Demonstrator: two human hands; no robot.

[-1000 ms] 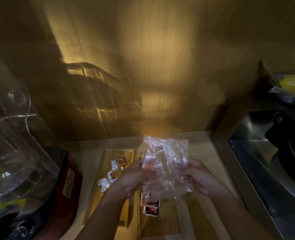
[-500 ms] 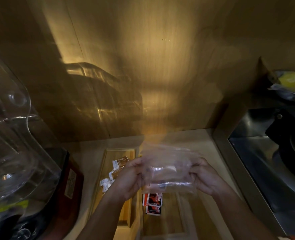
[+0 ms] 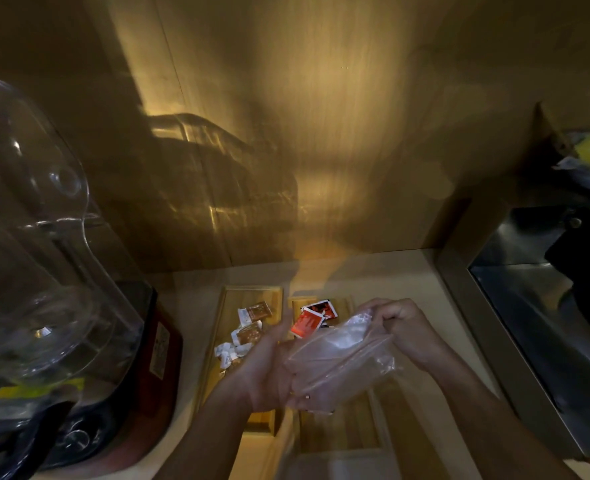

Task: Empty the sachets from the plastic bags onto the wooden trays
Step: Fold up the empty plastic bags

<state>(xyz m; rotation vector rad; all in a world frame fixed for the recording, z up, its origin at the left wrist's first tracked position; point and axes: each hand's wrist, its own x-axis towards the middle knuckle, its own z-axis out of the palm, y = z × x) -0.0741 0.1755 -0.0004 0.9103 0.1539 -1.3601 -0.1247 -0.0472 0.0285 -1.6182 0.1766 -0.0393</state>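
— Hands first: where are they?

— Both low in the middle. The left hand (image 3: 264,368) lies palm up under a clear plastic bag (image 3: 338,362), its fingers curled round the bag's lower end. The right hand (image 3: 407,334), at about two o'clock from the left, has its fingers pinched together on the bag's upper edge.

— Is the bag empty?

— It looks so, though the film is crumpled and glary, so I cannot be sure.

— And the sachets?

— Red sachets (image 3: 309,322) lie at the far end of the right wooden tray (image 3: 342,431), at eleven o'clock from the bag, just beyond the left fingertips. Brown and white sachets (image 3: 248,327) lie scattered in the left wooden tray (image 3: 229,296), at ten o'clock from the left hand.

— What surrounds the trays?

— A clear plastic dome (image 3: 34,237) at nine o'clock, and a steel sink (image 3: 535,306) at three o'clock
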